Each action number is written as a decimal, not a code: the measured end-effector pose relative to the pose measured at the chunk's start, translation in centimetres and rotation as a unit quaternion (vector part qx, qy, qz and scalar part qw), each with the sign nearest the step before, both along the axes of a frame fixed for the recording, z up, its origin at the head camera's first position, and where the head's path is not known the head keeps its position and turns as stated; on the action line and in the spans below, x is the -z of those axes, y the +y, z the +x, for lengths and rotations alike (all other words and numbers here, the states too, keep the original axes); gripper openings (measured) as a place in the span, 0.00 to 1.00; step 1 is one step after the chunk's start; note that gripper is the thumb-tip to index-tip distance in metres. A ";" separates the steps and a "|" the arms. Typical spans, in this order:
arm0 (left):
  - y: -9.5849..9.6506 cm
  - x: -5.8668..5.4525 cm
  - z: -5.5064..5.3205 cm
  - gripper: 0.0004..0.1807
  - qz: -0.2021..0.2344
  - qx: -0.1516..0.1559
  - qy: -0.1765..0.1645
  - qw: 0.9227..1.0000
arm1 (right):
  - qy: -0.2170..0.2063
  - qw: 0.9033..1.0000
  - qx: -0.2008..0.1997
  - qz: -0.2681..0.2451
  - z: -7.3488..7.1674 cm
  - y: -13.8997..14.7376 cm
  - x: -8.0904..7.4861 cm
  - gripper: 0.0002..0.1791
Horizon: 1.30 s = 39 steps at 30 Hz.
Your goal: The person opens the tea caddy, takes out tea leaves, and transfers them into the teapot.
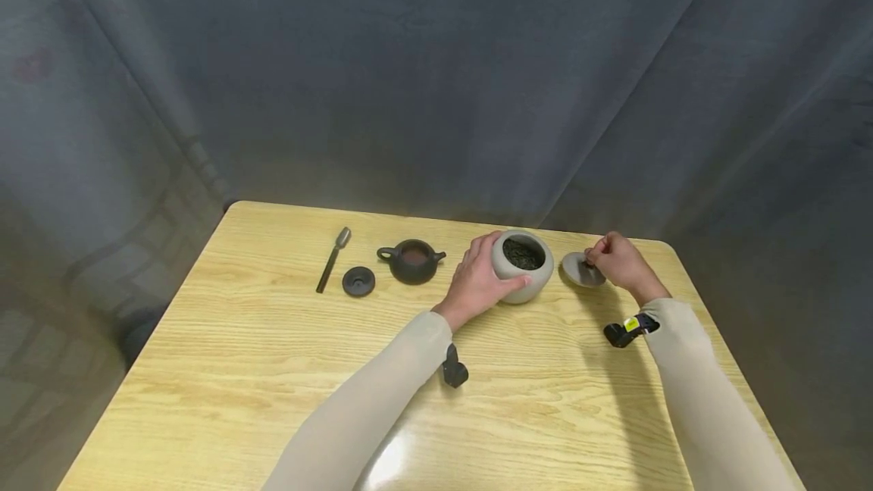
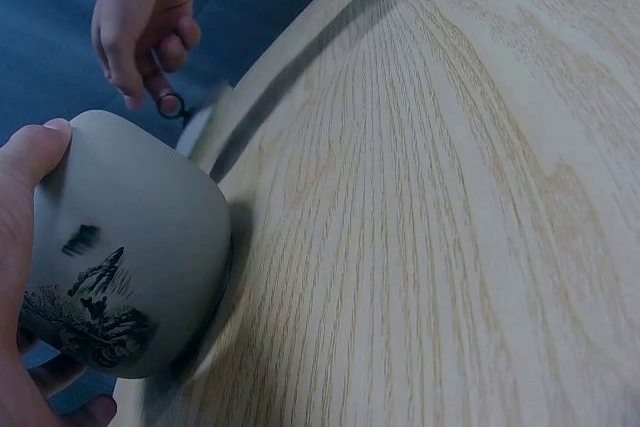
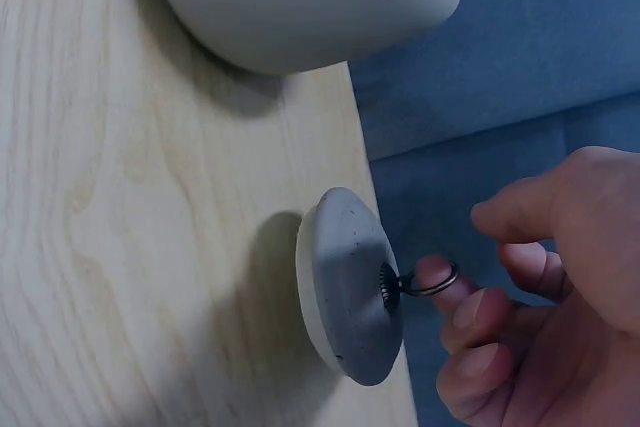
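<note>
A round pale-grey jar [image 1: 539,279] stands on the table, its open mouth showing dark dried leaves, probably tea [image 1: 522,254]. My left hand [image 1: 480,276] grips it from the left, thumb in front and fingers round the far side. A dark landscape painting [image 2: 95,312] decorates the jar's side in the left wrist view. Right of the jar is its grey lid [image 1: 580,270], low at the tabletop; whether it touches the wood I cannot tell. My right hand [image 1: 619,260] has a curled finger hooked through the lid's metal ring [image 3: 440,282].
Left of the jar stands a small dark teapot [image 1: 412,270] without its lid. Its likely lid, a dark disc [image 1: 358,281], lies beside it. Farther left lies a tea scoop [image 1: 334,260] with a dark handle. Behind the wooden table [image 1: 273,370] hangs a grey-blue curtain [image 1: 409,97].
</note>
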State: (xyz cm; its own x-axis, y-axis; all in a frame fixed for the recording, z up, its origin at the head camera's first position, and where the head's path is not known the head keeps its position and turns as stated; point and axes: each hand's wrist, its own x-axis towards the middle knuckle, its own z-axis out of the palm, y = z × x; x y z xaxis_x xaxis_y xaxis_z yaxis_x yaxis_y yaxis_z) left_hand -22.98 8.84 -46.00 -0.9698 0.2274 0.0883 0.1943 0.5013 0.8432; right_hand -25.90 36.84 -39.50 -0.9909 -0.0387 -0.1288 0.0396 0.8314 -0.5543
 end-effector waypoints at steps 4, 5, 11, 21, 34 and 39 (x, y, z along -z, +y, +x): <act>0.1 0.0 0.0 0.54 0.001 0.002 -0.001 1.000 | -0.012 1.000 0.008 -0.007 0.0 0.6 0.9 0.12; 0.1 0.0 0.0 0.54 0.002 0.003 -0.001 1.000 | -0.014 1.000 0.009 -0.009 0.0 0.7 1.0 0.12; 0.3 0.0 0.0 0.55 0.002 0.004 0.000 1.000 | -0.027 0.999 0.015 -0.026 0.0 1.2 1.7 0.13; 0.2 0.2 0.1 0.55 0.010 0.000 -0.002 1.000 | -0.023 0.999 0.023 -0.039 0.5 1.0 1.0 0.15; -0.1 -0.1 0.3 0.55 0.017 0.001 -0.001 1.000 | 0.083 0.991 -0.033 -0.098 3.5 -4.1 1.0 0.28; -0.1 -0.1 0.4 0.55 0.017 0.000 -0.001 1.000 | 0.088 0.986 -0.048 -0.133 3.8 -6.0 1.4 0.34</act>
